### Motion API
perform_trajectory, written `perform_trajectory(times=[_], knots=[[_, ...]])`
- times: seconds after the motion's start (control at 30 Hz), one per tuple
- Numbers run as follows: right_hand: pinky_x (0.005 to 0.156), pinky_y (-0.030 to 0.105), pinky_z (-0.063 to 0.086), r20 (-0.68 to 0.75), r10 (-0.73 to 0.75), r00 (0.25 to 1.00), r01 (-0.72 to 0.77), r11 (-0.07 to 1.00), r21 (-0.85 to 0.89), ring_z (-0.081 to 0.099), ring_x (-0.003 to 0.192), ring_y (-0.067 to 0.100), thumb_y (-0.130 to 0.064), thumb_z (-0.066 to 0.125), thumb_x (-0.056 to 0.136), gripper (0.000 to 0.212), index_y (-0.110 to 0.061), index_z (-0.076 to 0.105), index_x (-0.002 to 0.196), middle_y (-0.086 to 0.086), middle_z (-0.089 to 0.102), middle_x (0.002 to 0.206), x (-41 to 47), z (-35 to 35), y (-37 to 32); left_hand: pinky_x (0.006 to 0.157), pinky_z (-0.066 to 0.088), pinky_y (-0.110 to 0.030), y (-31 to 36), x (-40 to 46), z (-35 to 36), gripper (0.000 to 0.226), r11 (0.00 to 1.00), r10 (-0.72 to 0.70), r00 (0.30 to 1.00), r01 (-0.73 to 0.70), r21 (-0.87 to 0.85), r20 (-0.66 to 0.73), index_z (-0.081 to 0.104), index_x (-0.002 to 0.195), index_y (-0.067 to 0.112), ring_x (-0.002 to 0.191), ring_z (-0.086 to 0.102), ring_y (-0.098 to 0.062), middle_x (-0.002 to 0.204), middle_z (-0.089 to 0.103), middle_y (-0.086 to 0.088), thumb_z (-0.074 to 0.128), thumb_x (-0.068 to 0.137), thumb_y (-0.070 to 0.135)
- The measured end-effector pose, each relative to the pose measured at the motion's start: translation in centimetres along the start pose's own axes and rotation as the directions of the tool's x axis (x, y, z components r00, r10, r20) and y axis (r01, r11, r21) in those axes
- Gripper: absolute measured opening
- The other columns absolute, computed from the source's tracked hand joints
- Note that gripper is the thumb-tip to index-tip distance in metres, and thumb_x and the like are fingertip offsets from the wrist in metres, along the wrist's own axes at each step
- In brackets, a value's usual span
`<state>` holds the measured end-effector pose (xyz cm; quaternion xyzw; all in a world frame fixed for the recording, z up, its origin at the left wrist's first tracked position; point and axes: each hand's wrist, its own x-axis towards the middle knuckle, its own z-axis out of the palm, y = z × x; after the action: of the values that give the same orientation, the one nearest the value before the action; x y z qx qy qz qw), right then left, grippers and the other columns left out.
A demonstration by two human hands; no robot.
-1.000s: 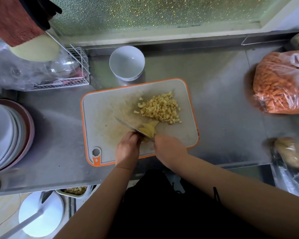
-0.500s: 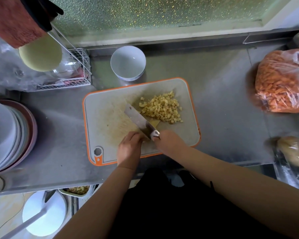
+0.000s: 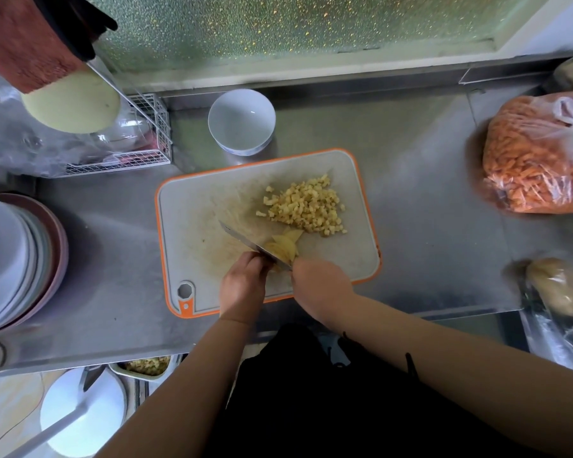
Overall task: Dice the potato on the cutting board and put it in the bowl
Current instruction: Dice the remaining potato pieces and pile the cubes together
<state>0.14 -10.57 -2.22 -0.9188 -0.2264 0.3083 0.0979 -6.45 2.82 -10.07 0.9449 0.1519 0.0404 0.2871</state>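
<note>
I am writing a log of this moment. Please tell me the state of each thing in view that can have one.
White bowl: empty, upright.
Potato slices: partly cut, under the blade.
Diced potato: piled on the cutting board.
Knife: edge down on the slices.
Right hand: grips the knife.
Left hand: steadies the slices.
Carrot bag: knotted.

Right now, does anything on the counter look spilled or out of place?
Nothing stands out. The diced potato lies in one heap on the cutting board, none on the counter, and the bowl stands upright behind the board.
</note>
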Motion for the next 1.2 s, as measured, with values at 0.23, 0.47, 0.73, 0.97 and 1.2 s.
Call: perform_trajectory(times=[0.23, 0.47, 0.73, 0.97, 1.2], knots=[[0.079, 0.036, 0.047, 0.022, 0.029, 0.999, -0.029, 1.000, -0.010, 0.061, 0.101, 0.033, -0.010, 0.041, 0.097, 0.021, -0.005, 0.055, 0.112, 0.015, 0.063, 0.110, 0.9, 0.9, -0.8, 0.052, 0.043, -0.025, -0.2, -0.2, 0.3, 0.024, 1.000, -0.007, 0.999, 0.005, -0.029, -0.039, 0.072, 0.085, 0.012, 0.068, 0.061, -0.023, 0.089, 0.067, -0.004, 0.054, 0.084, 0.028], [0.079, 0.036, 0.042, 0.142, 0.065, 0.988, -0.091, 0.979, 0.183, 0.058, 0.102, 0.035, -0.027, 0.040, 0.099, 0.034, -0.001, 0.061, 0.104, 0.020, 0.062, 0.107, 2.4, 0.1, 0.9, 0.060, 0.037, -0.020, 0.1, -0.2, 0.0, 0.020, 0.994, -0.013, 0.998, 0.007, -0.106, -0.056, 0.071, 0.081, 0.015, 0.075, 0.053, -0.014, 0.088, 0.065, -0.002, 0.052, 0.080, 0.022], [0.078, 0.036, 0.047, -0.025, -0.028, 0.999, 0.028, 1.000, 0.011, 0.061, 0.099, 0.031, -0.031, 0.039, 0.100, 0.030, -0.008, 0.056, 0.107, 0.013, 0.064, 0.105, 0.5, 0.3, -0.1, 0.056, 0.044, -0.027, -0.2, -0.4, 0.1, 0.010, 0.997, -0.071, 0.997, 0.070, -0.044, -0.023, 0.071, 0.085, 0.010, 0.071, 0.060, -0.023, 0.089, 0.066, -0.004, 0.064, 0.081, 0.016], [0.076, 0.036, 0.047, -0.013, -0.010, 1.000, 0.010, 0.999, 0.037, 0.062, 0.096, 0.034, -0.016, 0.045, 0.096, 0.018, -0.007, 0.058, 0.104, 0.014, 0.064, 0.103, 0.3, 0.1, -0.4, 0.056, 0.047, -0.031, -0.1, -0.4, 0.0, 0.018, 0.996, -0.074, 0.997, 0.074, -0.042, -0.006, 0.071, 0.087, 0.010, 0.070, 0.063, -0.030, 0.090, 0.066, -0.006, 0.058, 0.084, 0.021], [0.080, 0.036, 0.048, 0.041, 0.032, 0.999, -0.034, 0.999, 0.036, 0.061, 0.103, 0.032, -0.014, 0.045, 0.097, 0.021, -0.005, 0.058, 0.110, 0.015, 0.062, 0.110, 1.1, 1.3, -1.1, 0.062, 0.040, -0.023, -0.4, -0.7, 0.3, 0.031, 0.992, -0.107, 0.994, 0.108, -0.061, 0.018, 0.073, 0.091, 0.015, 0.078, 0.062, -0.022, 0.094, 0.066, -0.002, 0.048, 0.086, 0.032]])
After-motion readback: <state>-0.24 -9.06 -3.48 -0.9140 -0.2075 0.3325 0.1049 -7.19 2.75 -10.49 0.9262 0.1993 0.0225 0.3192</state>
